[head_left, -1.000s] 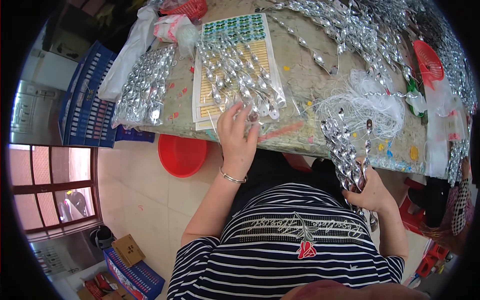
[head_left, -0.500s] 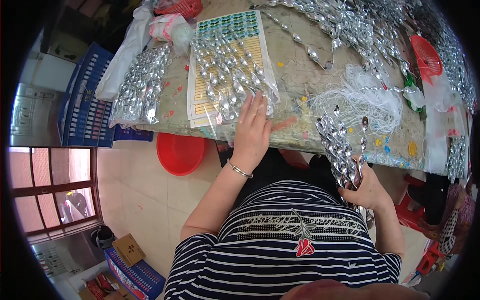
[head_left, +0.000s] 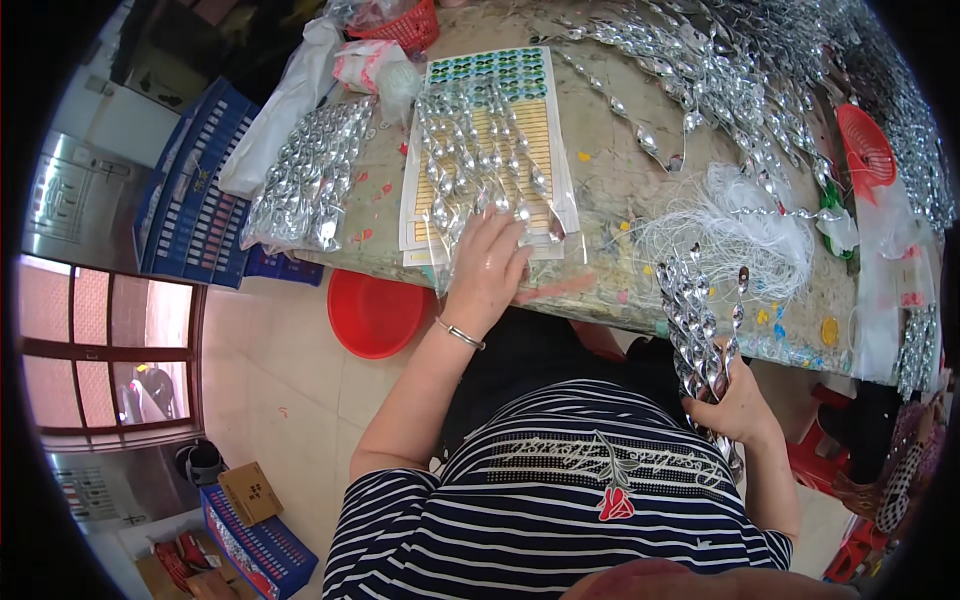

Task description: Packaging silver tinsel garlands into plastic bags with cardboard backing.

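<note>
My left hand [head_left: 487, 272] lies flat, fingers spread, pinning the sheet of silver pieces [head_left: 487, 150] near the table's [head_left: 610, 180] near edge, while my right hand [head_left: 735, 395] stays fisted around a silver bunch [head_left: 692, 320], ready for more.

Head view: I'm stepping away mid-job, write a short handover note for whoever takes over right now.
Left hand: flat on the sticker sheet, fingers among the loose silver pieces lying on it.
Right hand: gripping a bunch of silver pieces, held upright at the table edge.
Nearby: white string bundle, bagged pieces.
Done: one bunch gathered.
Left: many pieces remain on the sheet.
</note>
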`<state>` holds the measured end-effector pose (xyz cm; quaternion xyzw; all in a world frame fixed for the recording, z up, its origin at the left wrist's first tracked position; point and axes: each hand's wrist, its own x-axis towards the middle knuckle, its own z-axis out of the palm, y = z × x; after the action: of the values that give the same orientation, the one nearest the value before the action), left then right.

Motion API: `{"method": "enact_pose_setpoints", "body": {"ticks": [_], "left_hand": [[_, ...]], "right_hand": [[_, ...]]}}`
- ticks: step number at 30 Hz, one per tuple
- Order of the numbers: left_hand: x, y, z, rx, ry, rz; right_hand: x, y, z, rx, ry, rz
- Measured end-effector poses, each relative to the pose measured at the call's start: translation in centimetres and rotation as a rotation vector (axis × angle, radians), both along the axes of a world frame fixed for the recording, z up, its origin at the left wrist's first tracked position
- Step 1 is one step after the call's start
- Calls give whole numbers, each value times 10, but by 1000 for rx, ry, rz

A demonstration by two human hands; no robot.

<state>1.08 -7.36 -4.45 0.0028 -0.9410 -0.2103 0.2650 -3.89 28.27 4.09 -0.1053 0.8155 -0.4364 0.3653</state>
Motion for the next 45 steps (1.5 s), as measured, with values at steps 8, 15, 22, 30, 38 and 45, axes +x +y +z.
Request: {"method": "enact_pose_setpoints", "body": {"ticks": [8,15,22,30,38,45], "left_hand": [[1,4,4,-26,-53,189],[-12,-2,7,-162,-83,237],[-5,-14,7,67,-54,223],[-6,-15,-6,25,54,343],[7,-8,-6,-14,-57,416],[2,-13,-5,160,45,383]], "right_hand": [[2,-1,-8,-17,-32,-17],[5,-4,-9,21,-45,-24],[3,-5,-12,-4,-54,-11],[3,-10,-13,-6,-35,2],[4,-7,-12,26,-40,-7],[5,-8,-12,1,-37,0]]}}
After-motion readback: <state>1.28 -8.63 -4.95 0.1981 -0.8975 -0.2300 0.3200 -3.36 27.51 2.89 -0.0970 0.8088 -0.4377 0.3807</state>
